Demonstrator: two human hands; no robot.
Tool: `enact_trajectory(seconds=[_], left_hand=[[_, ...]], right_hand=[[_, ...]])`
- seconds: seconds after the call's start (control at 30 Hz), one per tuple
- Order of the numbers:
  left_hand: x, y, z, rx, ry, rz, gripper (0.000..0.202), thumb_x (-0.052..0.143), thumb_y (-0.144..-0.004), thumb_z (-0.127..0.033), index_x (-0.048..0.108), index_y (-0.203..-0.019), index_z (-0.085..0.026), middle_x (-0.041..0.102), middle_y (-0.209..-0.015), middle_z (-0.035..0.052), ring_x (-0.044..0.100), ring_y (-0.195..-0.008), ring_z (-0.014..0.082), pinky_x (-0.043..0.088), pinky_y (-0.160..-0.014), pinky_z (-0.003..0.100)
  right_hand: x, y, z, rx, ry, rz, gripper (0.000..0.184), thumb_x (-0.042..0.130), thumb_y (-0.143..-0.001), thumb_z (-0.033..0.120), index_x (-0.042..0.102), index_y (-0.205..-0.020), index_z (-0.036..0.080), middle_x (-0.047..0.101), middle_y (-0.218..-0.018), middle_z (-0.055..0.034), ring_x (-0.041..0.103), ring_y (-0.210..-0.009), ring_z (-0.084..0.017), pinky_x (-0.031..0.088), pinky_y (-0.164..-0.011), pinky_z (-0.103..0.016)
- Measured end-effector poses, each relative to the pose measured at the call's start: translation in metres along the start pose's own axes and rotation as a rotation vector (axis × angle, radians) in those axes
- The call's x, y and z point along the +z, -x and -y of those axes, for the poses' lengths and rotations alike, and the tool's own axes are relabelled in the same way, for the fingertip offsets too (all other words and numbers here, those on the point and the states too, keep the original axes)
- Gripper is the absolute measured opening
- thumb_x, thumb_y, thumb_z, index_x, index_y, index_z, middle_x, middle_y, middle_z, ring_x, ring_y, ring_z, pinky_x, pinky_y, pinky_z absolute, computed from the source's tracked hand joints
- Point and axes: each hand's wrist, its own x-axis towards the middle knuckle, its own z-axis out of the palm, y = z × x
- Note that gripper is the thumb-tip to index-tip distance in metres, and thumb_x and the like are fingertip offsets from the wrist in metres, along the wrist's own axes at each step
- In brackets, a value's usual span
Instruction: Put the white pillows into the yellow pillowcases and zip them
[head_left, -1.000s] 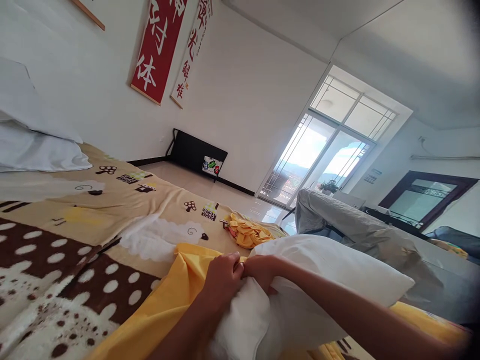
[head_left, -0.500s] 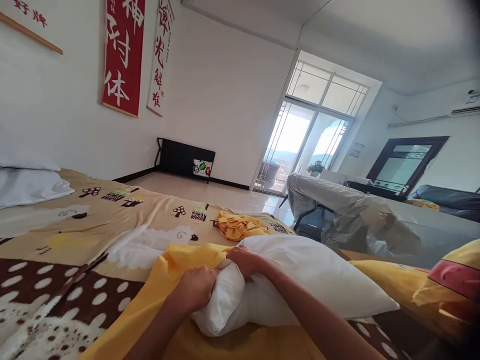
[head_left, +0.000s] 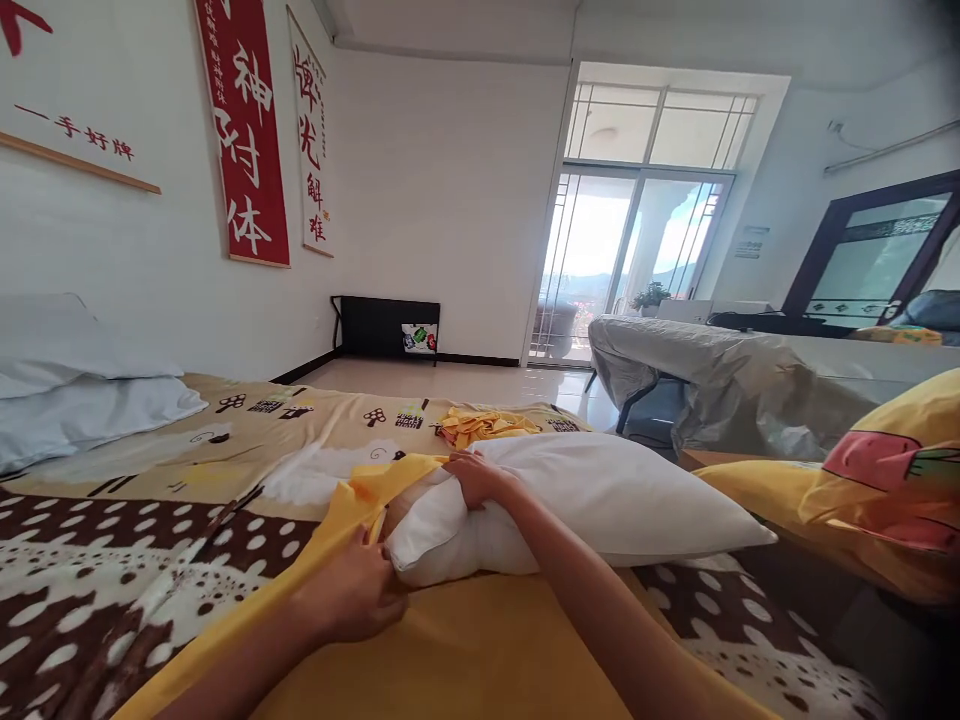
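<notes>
A plump white pillow point(head_left: 600, 495) lies across the bed, its left end against a yellow pillowcase point(head_left: 465, 650) spread beneath and in front of it. My left hand point(head_left: 364, 590) is closed on the pillowcase's edge, just left of the pillow's folded corner; its fingertips are partly hidden. On top of the pillow's left end, my right hand point(head_left: 476, 480) grips the white fabric beside the raised yellow edge. Whether it also pinches the pillowcase cannot be made out.
A crumpled yellow cloth point(head_left: 487, 425) lies on the patterned blanket point(head_left: 300, 425) beyond the pillow. White bedding point(head_left: 97, 400) is at the left by the wall. On the right sit a yellow printed cushion point(head_left: 892, 470) and plastic-covered furniture point(head_left: 720, 370).
My left hand has moved down and left, from the pillow's corner to the pillowcase. The right hand still holds the pillow's end. My head view has levelled.
</notes>
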Motion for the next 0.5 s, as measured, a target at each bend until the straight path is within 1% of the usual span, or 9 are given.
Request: enact_trajectory(seconds=[0.07,0.1,0.13,0.2,0.27,0.33,0.37,0.43,0.5], left_hand=[[-0.025,0.004,-0.021,0.024,0.113,0.059,0.029,0.052,-0.079,-0.035,0.048,-0.056,-0.018,0.059,-0.063,0.0019,0.053,-0.071,0.019,0.039,-0.081,0.037],[-0.035,0.003,-0.03,0.024,0.173,0.051,0.03,0.052,-0.078,-0.035,0.043,-0.055,-0.018,0.057,-0.063,0.0012,0.051,-0.071,0.0179,0.039,-0.076,0.033],[-0.042,-0.001,-0.038,0.012,0.221,0.009,0.028,0.052,-0.077,-0.032,0.039,-0.056,-0.018,0.056,-0.064,0.0008,0.05,-0.071,0.0171,0.038,-0.073,0.031],[-0.047,-0.012,-0.046,-0.042,0.268,-0.119,0.02,0.048,-0.074,-0.023,0.035,-0.06,-0.019,0.054,-0.068,0.0003,0.048,-0.071,0.0156,0.036,-0.07,0.029],[-0.042,-0.024,-0.047,-0.086,0.273,-0.196,0.015,0.044,-0.071,-0.017,0.032,-0.061,-0.019,0.053,-0.069,0.0002,0.047,-0.068,0.0143,0.035,-0.068,0.028],[-0.032,-0.033,-0.042,-0.083,0.272,-0.196,0.015,0.043,-0.07,-0.016,0.031,-0.061,-0.02,0.052,-0.067,-0.0002,0.047,-0.066,0.0136,0.035,-0.065,0.026],[-0.027,-0.034,-0.04,-0.065,0.271,-0.177,0.016,0.043,-0.07,-0.015,0.032,-0.06,-0.02,0.051,-0.066,-0.0006,0.047,-0.065,0.0134,0.035,-0.065,0.026],[-0.019,-0.032,-0.034,-0.025,0.259,-0.141,0.016,0.045,-0.069,-0.015,0.034,-0.06,-0.019,0.051,-0.064,-0.0009,0.048,-0.065,0.0137,0.036,-0.066,0.025],[-0.014,-0.027,-0.031,0.017,0.243,-0.118,0.014,0.047,-0.07,-0.015,0.037,-0.061,-0.019,0.054,-0.068,0.0,0.052,-0.07,0.0152,0.038,-0.071,0.027]], right_hand=[[-0.002,-0.002,0.003,0.03,0.007,0.002,0.056,0.073,-0.046,0.008,0.063,-0.101,0.01,0.06,-0.109,-0.013,0.055,-0.1,-0.027,0.043,-0.085,-0.035],[-0.002,0.0,0.007,0.041,0.011,-0.004,0.058,0.073,-0.046,0.008,0.063,-0.103,0.009,0.06,-0.111,-0.014,0.055,-0.102,-0.028,0.043,-0.086,-0.036],[-0.003,0.003,0.013,0.047,0.013,-0.015,0.062,0.073,-0.046,0.009,0.061,-0.107,0.009,0.058,-0.114,-0.0154,0.054,-0.104,-0.029,0.043,-0.087,-0.037],[-0.003,0.019,0.028,0.044,0.016,-0.038,0.072,0.071,-0.049,0.011,0.056,-0.119,0.011,0.054,-0.123,-0.0175,0.051,-0.111,-0.03,0.04,-0.092,-0.041],[0.0,0.045,0.044,-0.003,0.015,-0.074,0.072,0.066,-0.059,0.015,0.049,-0.128,0.014,0.05,-0.13,-0.0171,0.046,-0.119,-0.029,0.035,-0.099,-0.043],[0.006,0.078,0.055,-0.094,0.011,-0.126,0.07,0.059,-0.068,0.019,0.043,-0.136,0.016,0.045,-0.138,-0.0162,0.037,-0.128,-0.029,0.026,-0.106,-0.045],[0.01,0.095,0.057,-0.13,0.011,-0.158,0.074,0.058,-0.07,0.022,0.037,-0.141,0.017,0.039,-0.143,-0.0163,0.031,-0.133,-0.03,0.021,-0.109,-0.047],[0.021,0.127,0.053,-0.15,0.033,-0.196,0.087,0.059,-0.07,0.026,0.022,-0.149,0.019,0.025,-0.152,-0.0163,0.02,-0.139,-0.032,0.015,-0.11,-0.053],[0.032,0.148,0.042,-0.105,0.08,-0.216,0.094,0.061,-0.069,0.029,0.015,-0.151,0.023,0.019,-0.155,-0.0166,0.017,-0.14,-0.035,0.015,-0.107,-0.057]])
